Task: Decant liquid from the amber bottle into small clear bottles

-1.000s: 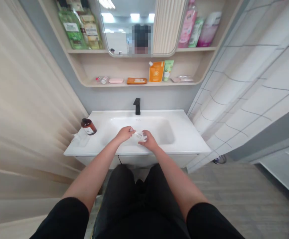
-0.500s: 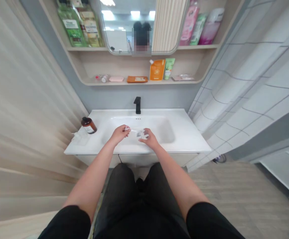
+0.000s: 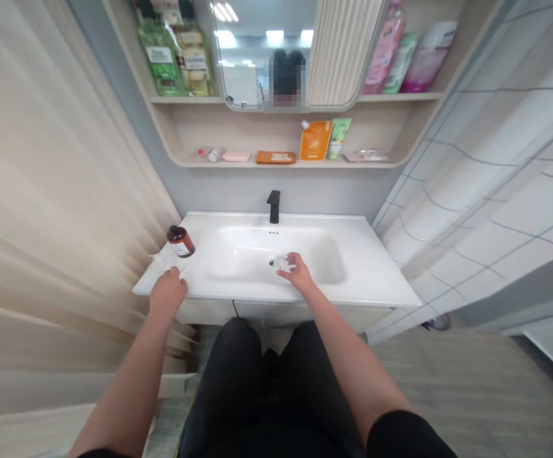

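Note:
My right hand (image 3: 296,272) is over the basin of the white sink (image 3: 353,267), fingers closed on a small clear object (image 3: 282,261) that I cannot name. My left hand (image 3: 168,292) is at the sink's left front edge, fingers curled and pinching something small and whitish that I cannot make out. It is beside a crumpled clear wrapper (image 3: 162,261) and just in front of a brown bottle (image 3: 180,242) with a black cap, which stands on the sink's left ledge.
A black faucet (image 3: 273,205) stands at the back of the sink. The shelf (image 3: 281,163) above holds an orange pouch (image 3: 314,140), a green tube, a pink soap box and small items. Bottles fill the upper shelves beside a mirror. A tiled wall is right, a curtain left.
My left hand has left the clear object over the basin and swung left to the sink's front corner by the wrapper. The right hand stays over the basin. The view has shifted slightly.

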The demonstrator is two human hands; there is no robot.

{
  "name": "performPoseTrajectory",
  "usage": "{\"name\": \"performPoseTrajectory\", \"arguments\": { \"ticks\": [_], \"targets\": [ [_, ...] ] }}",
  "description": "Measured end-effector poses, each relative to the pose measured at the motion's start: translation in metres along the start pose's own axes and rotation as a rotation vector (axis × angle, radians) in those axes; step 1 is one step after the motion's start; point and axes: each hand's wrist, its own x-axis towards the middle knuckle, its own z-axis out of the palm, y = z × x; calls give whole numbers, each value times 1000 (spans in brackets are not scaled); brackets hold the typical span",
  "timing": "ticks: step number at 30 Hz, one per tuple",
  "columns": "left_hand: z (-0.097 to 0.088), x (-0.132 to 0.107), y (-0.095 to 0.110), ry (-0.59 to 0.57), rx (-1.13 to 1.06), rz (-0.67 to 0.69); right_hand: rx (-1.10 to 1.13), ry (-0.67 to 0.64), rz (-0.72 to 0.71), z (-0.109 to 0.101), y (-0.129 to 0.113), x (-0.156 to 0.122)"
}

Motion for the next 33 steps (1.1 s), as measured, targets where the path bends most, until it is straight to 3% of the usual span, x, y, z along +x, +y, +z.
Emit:
{"name": "performPoseTrajectory", "arguments": {
  "ticks": [9, 16, 24, 28, 30, 33],
  "targets": [
    [22, -15, 14, 146, 85, 58, -2, 26, -3, 0, -6, -2],
    [21, -12, 11, 107, 67, 63, 70, 73, 8, -1, -7, -1],
    [18, -15, 5, 195, -37, 51, 56, 192, 17, -6, -23, -4],
    [5, -25, 2, 364, -218, 109, -21, 427, -42, -48, -32, -13],
    [0, -28, 7, 417, -320, 150, -62, 544, -31, -85, -30, -19],
    [-1, -27, 29, 375, -450, 270, -223, 688, 69, -147, -18, -27]
  ]
}}
